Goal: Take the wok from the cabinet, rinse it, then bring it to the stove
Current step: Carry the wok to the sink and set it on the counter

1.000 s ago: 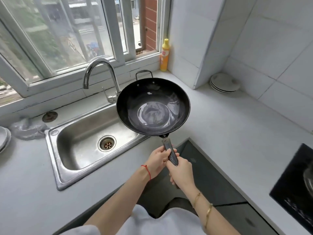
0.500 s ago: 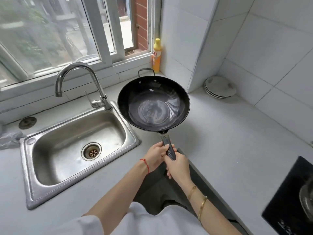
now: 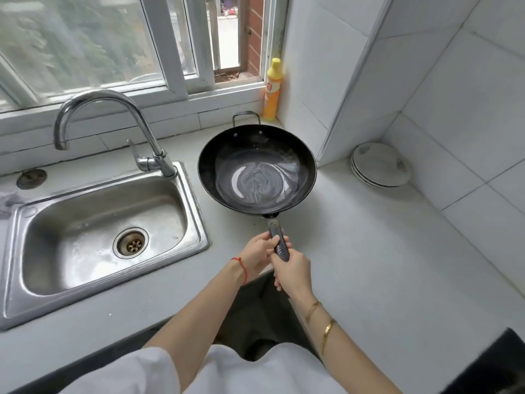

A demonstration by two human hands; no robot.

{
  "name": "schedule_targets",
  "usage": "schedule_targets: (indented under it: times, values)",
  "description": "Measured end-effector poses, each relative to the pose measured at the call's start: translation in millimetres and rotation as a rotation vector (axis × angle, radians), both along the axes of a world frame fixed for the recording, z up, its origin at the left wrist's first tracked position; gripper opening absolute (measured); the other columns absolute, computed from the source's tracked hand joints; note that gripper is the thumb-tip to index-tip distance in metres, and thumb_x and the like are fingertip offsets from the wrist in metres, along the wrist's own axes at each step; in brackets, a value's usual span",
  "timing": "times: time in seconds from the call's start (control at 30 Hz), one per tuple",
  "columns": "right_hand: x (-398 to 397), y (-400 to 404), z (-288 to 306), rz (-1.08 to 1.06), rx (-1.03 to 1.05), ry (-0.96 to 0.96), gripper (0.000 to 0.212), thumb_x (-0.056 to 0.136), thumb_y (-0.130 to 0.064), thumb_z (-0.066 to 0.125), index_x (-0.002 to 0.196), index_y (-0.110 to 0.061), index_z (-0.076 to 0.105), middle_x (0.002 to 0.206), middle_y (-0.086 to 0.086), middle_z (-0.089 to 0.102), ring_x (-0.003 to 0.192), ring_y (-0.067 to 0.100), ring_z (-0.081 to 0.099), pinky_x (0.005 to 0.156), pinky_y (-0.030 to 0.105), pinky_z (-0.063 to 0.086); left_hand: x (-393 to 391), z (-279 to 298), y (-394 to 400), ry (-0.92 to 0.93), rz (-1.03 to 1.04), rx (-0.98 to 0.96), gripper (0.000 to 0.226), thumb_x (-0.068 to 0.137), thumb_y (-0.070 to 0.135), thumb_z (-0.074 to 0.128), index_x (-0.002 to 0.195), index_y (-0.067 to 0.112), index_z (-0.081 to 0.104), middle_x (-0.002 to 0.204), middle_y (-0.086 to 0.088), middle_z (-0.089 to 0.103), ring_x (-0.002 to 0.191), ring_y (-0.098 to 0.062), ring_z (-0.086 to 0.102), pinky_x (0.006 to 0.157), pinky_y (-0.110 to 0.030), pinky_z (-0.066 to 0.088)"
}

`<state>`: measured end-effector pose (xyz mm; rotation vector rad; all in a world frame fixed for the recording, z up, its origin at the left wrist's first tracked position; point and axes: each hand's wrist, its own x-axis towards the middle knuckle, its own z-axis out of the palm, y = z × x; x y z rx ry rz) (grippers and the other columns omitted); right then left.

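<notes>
Now the wok [image 3: 257, 169], gripped by left hand [image 3: 257, 253] and right hand [image 3: 292, 273], has cleared the sink [image 3: 17, 240] rightward; stove transfer underway.

Kitchen bench [image 3: 383, 251]: item count.
Wok [image 3: 257, 169], 1; sink [image 3: 196, 211], 1; tap [image 3: 113, 123], 1; yellow bottle [image 3: 272, 92], 1; plate stack [image 3: 379, 164], 1; hands, 2.

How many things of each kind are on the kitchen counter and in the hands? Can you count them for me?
Wok, held by the left hand and right hand: 1
Yellow bottle: 1
Stack of plates: 1 stack; the plates in it are hard to count
Sink: 1
Faucet: 1
Total: 5
</notes>
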<state>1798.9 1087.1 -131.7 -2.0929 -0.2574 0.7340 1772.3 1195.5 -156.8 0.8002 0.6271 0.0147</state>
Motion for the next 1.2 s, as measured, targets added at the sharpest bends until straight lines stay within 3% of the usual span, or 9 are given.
schedule_targets:
  times: [0.23, 0.37, 0.63, 0.83, 0.97, 1.2]
  values:
    - [14.9, 1.4, -9.8, 0.031, -0.002, 0.007, 0.022, 0.095, -0.032, 0.062, 0.081, -0.014, 0.062, 0.061, 0.005, 0.061, 0.040, 0.013, 0.055, 0.037, 0.018, 0.044, 12.1, -13.1, 1.4, 0.016, 0.046, -0.041, 0.023, 0.100, 0.000, 0.041, 0.121, 0.000, 0.050, 0.101, -0.011, 0.062, 0.096, -0.024, 0.063, 0.102, -0.044, 0.046]
    - [15.3, 3.0, -13.8, 0.039, -0.013, 0.013, 0.022, 0.095, -0.032, 0.062, 0.086, -0.012, 0.063, 0.063, 0.004, 0.061, 0.042, 0.013, 0.056, 0.037, 0.018, 0.044, 11.4, -18.9, 3.6, 0.017, 0.054, -0.064, 0.026, 0.100, 0.000, 0.041, 0.125, -0.001, 0.047, 0.102, -0.011, 0.062, 0.098, -0.025, 0.062, 0.106, -0.046, 0.044]
    - [18.5, 1.7, -23.6, 0.062, -0.046, -0.024, 0.024, 0.094, -0.034, 0.063, 0.090, -0.010, 0.065, 0.064, 0.004, 0.063, 0.043, 0.013, 0.058, 0.039, 0.020, 0.046, 10.9, -16.5, 0.9, 0.023, 0.072, -0.093, 0.034, 0.100, 0.000, 0.041, 0.134, -0.001, 0.043, 0.108, -0.011, 0.061, 0.100, -0.023, 0.064, 0.084, -0.032, 0.057]
    - [22.4, 0.4, -29.3, 0.084, -0.070, -0.035, 0.025, 0.094, -0.035, 0.062, 0.091, -0.011, 0.065, 0.065, 0.004, 0.064, 0.044, 0.013, 0.059, 0.041, 0.021, 0.050, 11.4, -17.0, 0.6, 0.028, 0.043, -0.079, 0.035, 0.101, 0.002, 0.040, 0.136, 0.000, 0.042, 0.119, -0.013, 0.061, 0.105, -0.022, 0.066, 0.087, -0.032, 0.057]
    - [25.3, -1.1, -33.5, 0.104, -0.095, -0.019, 0.026, 0.095, -0.036, 0.061, 0.092, -0.011, 0.065, 0.063, 0.004, 0.063, 0.041, 0.010, 0.058, 0.042, 0.021, 0.051, 12.2, -16.0, -1.5, 0.036, 0.018, -0.062, 0.027, 0.102, 0.001, 0.038, 0.127, 0.002, 0.047, 0.129, -0.014, 0.059, 0.109, -0.024, 0.065, 0.088, -0.033, 0.057]
    - [24.1, -1.0, -36.0, 0.143, -0.118, 0.045, 0.028, 0.097, -0.039, 0.057, 0.096, -0.012, 0.062, 0.065, 0.005, 0.065, 0.043, 0.013, 0.060, 0.047, 0.026, 0.055, 10.5, -16.7, -1.4, 0.138, 0.007, 0.031, 0.029, 0.100, 0.002, 0.042, 0.129, -0.003, 0.047, 0.131, -0.015, 0.060, 0.112, -0.024, 0.064, 0.079, -0.027, 0.058]
